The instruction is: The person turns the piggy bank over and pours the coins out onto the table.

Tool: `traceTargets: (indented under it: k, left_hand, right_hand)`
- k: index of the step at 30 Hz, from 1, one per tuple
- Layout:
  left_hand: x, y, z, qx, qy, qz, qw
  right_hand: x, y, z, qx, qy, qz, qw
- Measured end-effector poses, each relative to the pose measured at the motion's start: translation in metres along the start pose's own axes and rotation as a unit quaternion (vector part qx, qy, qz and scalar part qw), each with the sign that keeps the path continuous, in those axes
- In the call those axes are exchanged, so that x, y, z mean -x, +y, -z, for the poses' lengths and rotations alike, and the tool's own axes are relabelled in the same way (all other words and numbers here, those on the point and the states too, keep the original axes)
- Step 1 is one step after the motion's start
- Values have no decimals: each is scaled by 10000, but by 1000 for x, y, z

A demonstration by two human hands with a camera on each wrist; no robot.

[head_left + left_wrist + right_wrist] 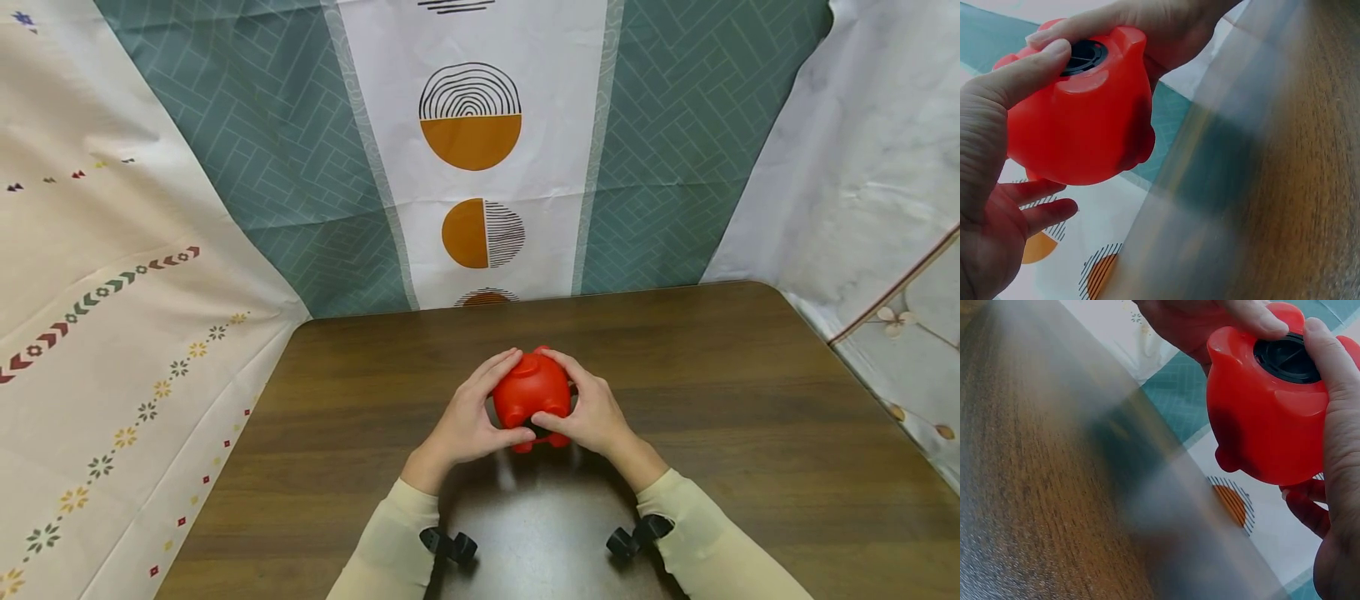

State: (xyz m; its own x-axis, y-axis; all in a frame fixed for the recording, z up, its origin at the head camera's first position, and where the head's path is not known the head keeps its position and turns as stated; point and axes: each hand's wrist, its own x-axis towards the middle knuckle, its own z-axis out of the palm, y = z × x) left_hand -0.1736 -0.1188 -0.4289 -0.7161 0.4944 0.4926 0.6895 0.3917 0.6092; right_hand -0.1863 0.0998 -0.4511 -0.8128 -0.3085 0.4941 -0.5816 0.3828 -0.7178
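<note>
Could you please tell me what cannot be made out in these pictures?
Left wrist view: part of the black plug, covered by the thumbs.
Left wrist view: part of the left hand, cut off by the left edge.
Right wrist view: part of the right hand, cut off by the right edge.
Head view: the red object's far side, turned away.

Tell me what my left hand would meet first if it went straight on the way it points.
The red object your left hand holds. Past that, probably the patterned cloth behind the table, though depth is unclear.
</note>
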Motion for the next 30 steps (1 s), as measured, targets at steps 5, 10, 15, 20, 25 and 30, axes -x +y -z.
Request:
traceTargets:
  k: [5,10,15,20,25,30]
  left_hand:
    - [-1,-1,0,15,-32,-18,10000]
    - [0,-1,0,133,-50,-5,9999]
    - [1,-2,-1,199,-6,-12,9998]
    - [0,0,-1,104,103,-15,9999]
    - [0,1,1,110,189,44,9998]
    - [0,1,1,296,257,91,9992]
  right_hand:
    - [0,1,-1,10,26,31,10000]
    - [0,1,-2,37,48,12,10000]
    - [0,2,-3,75,16,28,10000]
    - [0,3,-2,134,-44,152,9998]
    - [0,2,-2,54,-112,273,9995]
    - [-2,3,-1,-106,-98,412,9990]
